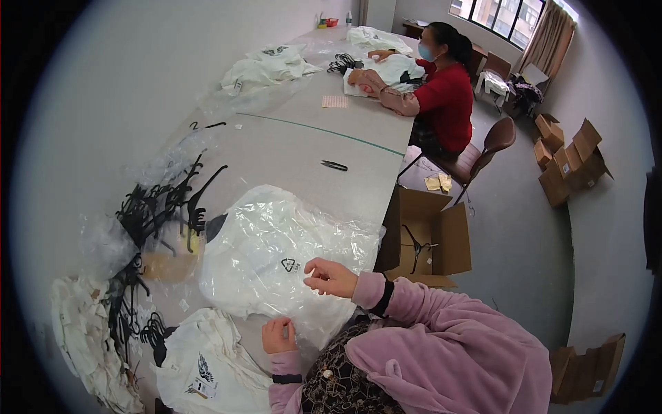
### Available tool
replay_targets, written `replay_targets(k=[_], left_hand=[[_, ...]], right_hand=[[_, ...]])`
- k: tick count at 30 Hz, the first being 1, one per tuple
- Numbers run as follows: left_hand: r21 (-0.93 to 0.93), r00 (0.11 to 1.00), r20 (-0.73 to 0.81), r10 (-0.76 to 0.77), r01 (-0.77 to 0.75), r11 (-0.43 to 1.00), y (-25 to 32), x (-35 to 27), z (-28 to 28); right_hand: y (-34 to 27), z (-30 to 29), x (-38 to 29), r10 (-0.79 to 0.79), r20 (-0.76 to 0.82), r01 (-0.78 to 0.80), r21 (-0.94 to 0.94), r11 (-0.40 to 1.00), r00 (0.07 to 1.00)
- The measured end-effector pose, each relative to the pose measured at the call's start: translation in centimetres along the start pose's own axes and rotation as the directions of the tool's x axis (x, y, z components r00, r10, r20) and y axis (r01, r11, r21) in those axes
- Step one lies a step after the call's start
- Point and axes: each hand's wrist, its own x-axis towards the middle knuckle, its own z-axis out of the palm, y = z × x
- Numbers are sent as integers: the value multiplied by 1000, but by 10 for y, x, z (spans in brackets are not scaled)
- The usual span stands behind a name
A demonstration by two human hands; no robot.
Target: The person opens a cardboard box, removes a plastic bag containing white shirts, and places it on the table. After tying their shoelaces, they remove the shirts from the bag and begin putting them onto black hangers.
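Observation:
A white garment in a clear plastic bag lies flat on the table before me; the bag bears a printed recycling mark. My right hand is over the bag's near part, fingers bent and apart from the thumb, with nothing visible between them. Close to the bag's lower edge is my left hand, its fingers curled; whether it pinches the film cannot be made out. Left of that hand, a white shirt with a dark wing print and a tag lies on black hangers.
Black hangers are heaped along the wall beside piled white garments. Thread snips lie farther up the table. An open carton stands at the table's edge. A masked co-worker handles a white garment at the far end.

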Motion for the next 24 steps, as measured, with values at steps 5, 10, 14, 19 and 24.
replay_targets(k=[5,10,14,19,24], left_hand=[[-9,1000,-7,12,-12,1000,-11,-7,5],[-10,1000,29,-13,14,1000,-22,-10,11],[-7,999,33,-2,2,1000,-29,-14,14],[-313,937,-27,-350,324,893,-18,-1,-9],[-595,772,-108,-627,455,662,-74,-4,-58]], right_hand=[[-5,-55,-2,-5,-321,34,85,996,947],[-8,-123,-23,-48,-588,133,103,986,807],[-7,-198,-60,-67,-841,258,88,962,537],[-5,-279,-127,-53,-987,291,-7,957,149],[3,-329,-171,-22,-999,327,-5,945,48]])
